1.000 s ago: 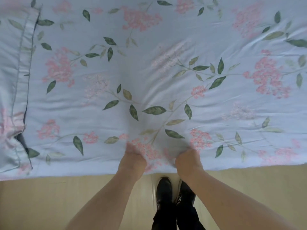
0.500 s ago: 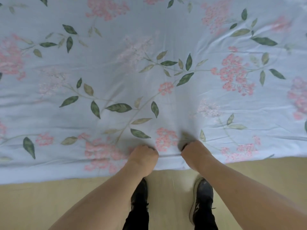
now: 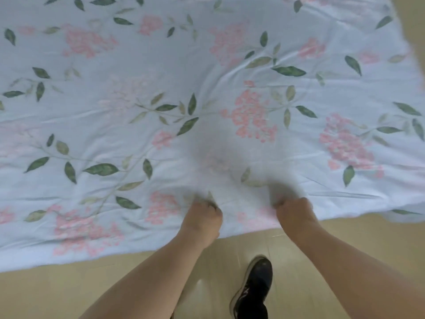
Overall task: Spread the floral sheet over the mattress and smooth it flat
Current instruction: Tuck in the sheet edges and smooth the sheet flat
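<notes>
Floral sheet (image 3: 207,93), long axis left-right, near edge in both fists.

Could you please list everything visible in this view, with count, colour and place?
floral sheet: one, pale blue with pink flower clusters and green leaves, spread across the upper two thirds of the view, lightly wrinkled, its near edge hanging toward the floor.
floor: one, light tan, along the bottom and in the upper right corner.
shoe: one in view, black, on the floor between the forearms.
left hand: one, bare, closed on the sheet near its near edge, blurred.
right hand: one, bare, closed on a bunch of the sheet, apart from the left hand.
The mattress itself is hidden under the sheet.
</notes>
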